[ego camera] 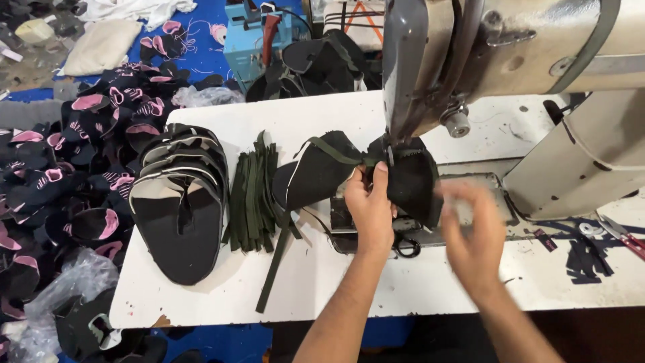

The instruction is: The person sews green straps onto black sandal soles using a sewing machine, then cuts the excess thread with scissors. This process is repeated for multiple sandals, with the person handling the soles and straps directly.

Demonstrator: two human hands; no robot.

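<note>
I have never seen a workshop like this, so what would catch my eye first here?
The left hand pinches a black shoe upper under the big cream sewing machine, while the blurred right hand hovers beside it. Left on the white table lie stacked black pieces and green straps.

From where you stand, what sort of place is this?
Most likely a small shoe-making or stitching workshop. An industrial sewing machine stands on the white worktable, a stack of cut black upper pieces lies beside dark green straps, and black-and-pink pieces are heaped on the floor.
</note>
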